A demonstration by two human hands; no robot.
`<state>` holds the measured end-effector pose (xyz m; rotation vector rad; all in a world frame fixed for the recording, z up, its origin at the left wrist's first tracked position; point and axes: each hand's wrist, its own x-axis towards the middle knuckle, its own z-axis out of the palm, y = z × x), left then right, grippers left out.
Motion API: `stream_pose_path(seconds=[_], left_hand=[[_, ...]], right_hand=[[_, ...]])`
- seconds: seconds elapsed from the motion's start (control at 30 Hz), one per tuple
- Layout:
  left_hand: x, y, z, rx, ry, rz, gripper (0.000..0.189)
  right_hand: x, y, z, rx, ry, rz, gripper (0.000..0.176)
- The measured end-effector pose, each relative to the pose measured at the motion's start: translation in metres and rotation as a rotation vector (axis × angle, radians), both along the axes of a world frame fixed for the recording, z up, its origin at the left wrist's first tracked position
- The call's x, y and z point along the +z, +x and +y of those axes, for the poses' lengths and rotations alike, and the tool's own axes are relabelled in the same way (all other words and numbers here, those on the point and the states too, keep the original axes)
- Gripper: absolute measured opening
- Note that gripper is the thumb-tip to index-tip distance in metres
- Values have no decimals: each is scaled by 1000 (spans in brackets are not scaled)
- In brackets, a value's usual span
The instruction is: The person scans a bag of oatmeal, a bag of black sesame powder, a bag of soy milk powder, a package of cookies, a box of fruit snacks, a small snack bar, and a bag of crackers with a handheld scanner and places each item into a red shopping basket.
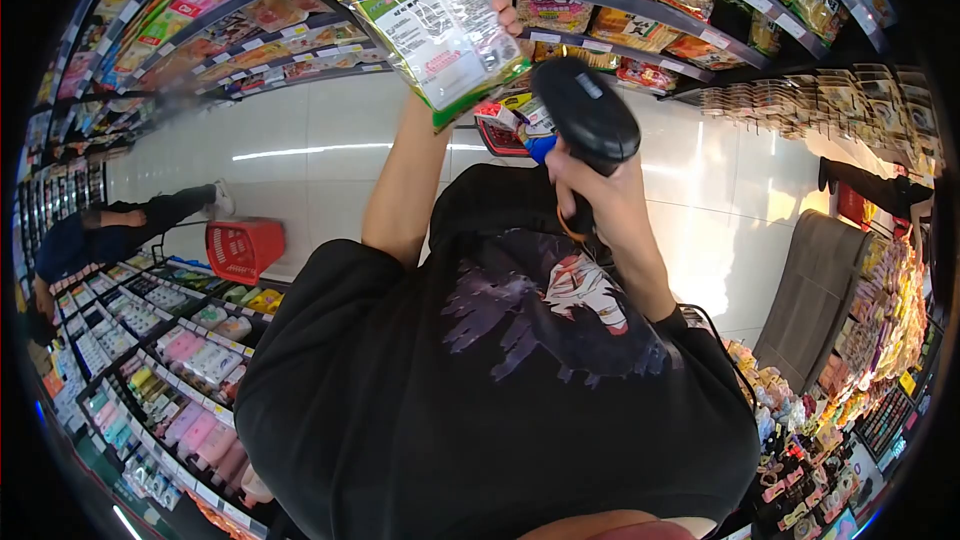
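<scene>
My left hand [506,15] is closed on the edge of a snack bag [440,35], lifted in front of the shelves. The bag is green and orange, and its printed white label side faces up toward me. Most of that hand is hidden behind the bag. My right hand [597,188] wraps round the grip of a black handheld device that looks like a barcode scanner [587,115], close to the bag's lower right corner. Below the bag, a red basket [500,150] shows in part, with colourful packets [530,115] in it.
Snack shelves [600,0] curve across the front. Cosmetics shelving [190,370] stands at left, near a red basket [243,250] and a person in dark clothes [110,230]. On the right are hanging goods [820,100], a dark grey panel [812,290] and another person's legs [870,185].
</scene>
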<state>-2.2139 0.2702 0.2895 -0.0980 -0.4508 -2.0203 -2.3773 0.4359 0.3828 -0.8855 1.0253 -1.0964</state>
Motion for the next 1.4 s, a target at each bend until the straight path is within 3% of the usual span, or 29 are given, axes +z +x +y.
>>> stream_pose_path(seconds=[0.07,0.1,0.17,0.2,0.3,0.33,0.43,0.63,0.7,0.77,0.8,0.83,0.9,0.97,1.03,1.07,1.1,1.17,1.2,1.27,1.3,1.37,1.4], left_hand=[[22,-17,13,113,-103,19,48],[34,-22,14,112,-104,20,48],[49,-27,16,-201,-15,106,35],[50,-28,14,-72,-89,-22,34],[55,-41,20,25,-227,-18,36],[75,-46,33,207,-184,3,44],[72,-41,25,148,-354,47,51],[77,-41,25,111,-387,42,49],[77,-42,23,111,-384,64,49],[84,-43,26,106,-379,86,50],[96,-41,36,81,-266,59,49],[102,-40,42,58,-154,32,49],[95,-43,36,157,-253,-6,48],[83,-42,28,109,-455,93,45],[103,-39,34,48,-465,111,43],[118,-37,45,15,-303,143,42],[129,-34,53,-15,-141,174,40],[132,-28,49,3,-84,175,37],[128,-25,37,-54,-248,201,36],[121,-23,18,-179,-575,255,35],[124,-21,20,-178,-576,258,35],[133,-19,26,-114,-417,128,33],[131,-20,15,-167,-534,150,33]], right_hand=[[-5,16,-8,-228,-129,140,29],[-8,18,-12,-229,-130,141,29],[-13,23,-14,-348,-336,149,34],[-8,26,-15,-361,-370,155,38],[5,37,-16,-406,-351,124,38],[0,35,-15,-359,-338,154,36],[-2,33,-15,-348,-398,189,33],[-13,35,-11,-448,-495,266,23],[-9,32,-6,-413,-465,329,16],[-8,28,-5,-274,-596,413,10],[-8,27,-9,-269,-815,586,9],[-8,26,-7,-270,-813,586,9],[-7,24,1,-96,-733,553,8],[0,21,6,-47,-695,515,5],[9,18,13,104,-505,407,5],[-12,3,24,227,-857,906,31],[-3,1,28,237,-863,897,31],[28,-3,32,423,-332,655,34],[33,-10,34,394,-299,445,38],[43,-19,31,428,-263,381,40],[51,-21,29,452,-227,316,42],[69,-10,28,460,-129,426,39],[65,-7,24,427,-248,312,38]])
